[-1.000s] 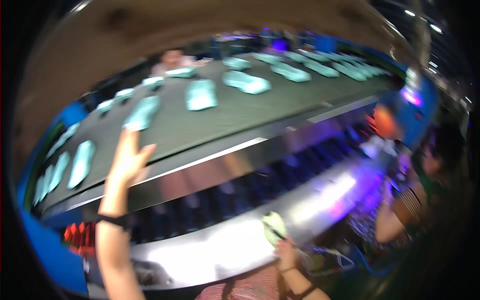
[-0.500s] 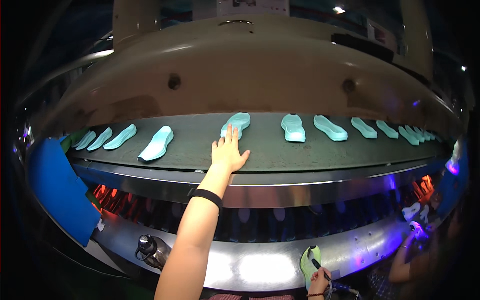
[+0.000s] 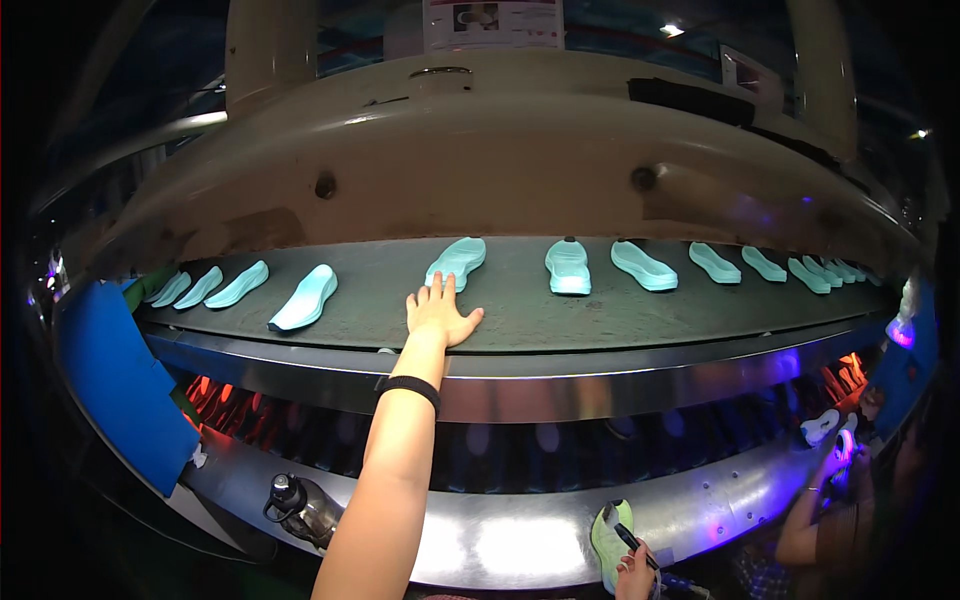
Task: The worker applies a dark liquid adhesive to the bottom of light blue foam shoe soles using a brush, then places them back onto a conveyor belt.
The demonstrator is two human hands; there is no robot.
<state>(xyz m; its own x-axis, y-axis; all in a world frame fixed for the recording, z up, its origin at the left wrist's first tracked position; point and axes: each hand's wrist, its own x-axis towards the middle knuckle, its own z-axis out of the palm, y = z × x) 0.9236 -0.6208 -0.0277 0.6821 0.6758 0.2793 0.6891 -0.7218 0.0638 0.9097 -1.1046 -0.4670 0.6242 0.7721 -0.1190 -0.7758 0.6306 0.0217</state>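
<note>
About a dozen pale teal shoe soles lie spaced along the grey conveyor belt [image 3: 620, 310], under the beige hood of the machine [image 3: 480, 150]. The person's left hand [image 3: 440, 315] is stretched out over the belt, palm down, fingers spread flat and holding nothing; its fingertips reach the heel end of the nearest sole [image 3: 457, 262], touching it or just short of it, which cannot be settled from here. A black wristband [image 3: 408, 388] sits on that forearm.

The right hand [image 3: 635, 578] is low at the steel shelf [image 3: 500, 545], fingers closed around a dark pen-like tool [image 3: 632, 540], beside a yellow-green sole [image 3: 607, 535] standing on edge; whether the hand also grips that sole is unclear.

Judgement on handling: the nearest sole looks light, thin and flexible, likely foam or rubber, not fragile. It should bend if lifted by one tip, so a pinch across the narrow waist or the heel edge would control it best. Its surface appears matt, so slipping seems unlikely.

A further sole [image 3: 567, 266] lies well apart to the right. A metal bottle [image 3: 305, 508] rests at the shelf's left end, near a blue panel [image 3: 115, 370]. Another person's hand [image 3: 838, 468] works at far right under violet light.
</note>
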